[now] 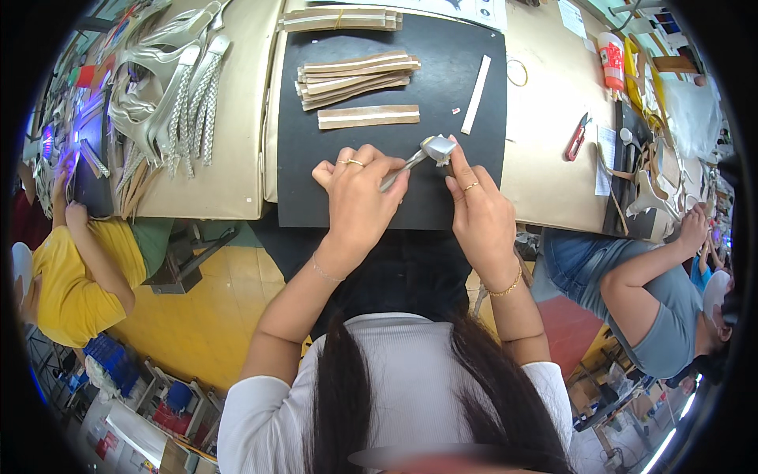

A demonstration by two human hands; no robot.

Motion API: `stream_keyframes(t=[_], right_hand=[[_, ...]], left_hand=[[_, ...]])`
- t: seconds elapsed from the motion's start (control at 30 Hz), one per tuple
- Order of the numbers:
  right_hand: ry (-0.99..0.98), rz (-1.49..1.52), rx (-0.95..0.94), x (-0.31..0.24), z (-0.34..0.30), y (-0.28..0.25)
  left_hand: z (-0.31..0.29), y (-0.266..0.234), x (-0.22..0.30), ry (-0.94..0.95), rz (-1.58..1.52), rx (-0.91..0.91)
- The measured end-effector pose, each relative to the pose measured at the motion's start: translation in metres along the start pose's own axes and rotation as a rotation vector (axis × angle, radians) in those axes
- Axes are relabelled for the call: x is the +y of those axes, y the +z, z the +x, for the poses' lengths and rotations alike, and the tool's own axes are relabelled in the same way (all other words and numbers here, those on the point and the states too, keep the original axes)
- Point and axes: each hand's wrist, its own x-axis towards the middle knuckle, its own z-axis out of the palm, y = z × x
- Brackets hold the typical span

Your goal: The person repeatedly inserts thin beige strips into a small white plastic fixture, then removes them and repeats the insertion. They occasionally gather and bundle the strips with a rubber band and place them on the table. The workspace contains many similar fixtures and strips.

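Above the near part of the black mat (308, 174), a silvery piece (437, 148) with a narrow stem and a wider, folded-looking end is between my hands. I cannot make out its exact kind. My left hand (359, 189) is closed, pinching the stem between thumb and fingers. My right hand (480, 201) grips the wide end at its fingertips, the index finger against its edge. Beyond my hands lies a single brown strip (368, 117) with a pale centre line. Behind it sits a loose stack of similar strips (359, 79).
A banded bundle of strips (341, 19) lies at the mat's far edge. To the right are a narrow white strip (475, 95), a red-handled cutter (578, 138) and a red-and-white bottle (611, 59). Silver braided straps (170, 87) pile up at left. People sit at work on both sides.
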Motion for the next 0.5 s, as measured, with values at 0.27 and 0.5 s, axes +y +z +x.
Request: stream_keyframes(t=[0.27, 0.5], right_hand=[[-0.028, 0.049, 0.047, 0.0, 0.002, -0.005], [-0.097, 0.124, 0.015, -0.012, -0.002, -0.011]], left_hand=[[0.002, 0.004, 0.0, -0.02, -0.023, -0.002], [0.003, 0.004, 0.002, -0.013, 0.005, -0.002]])
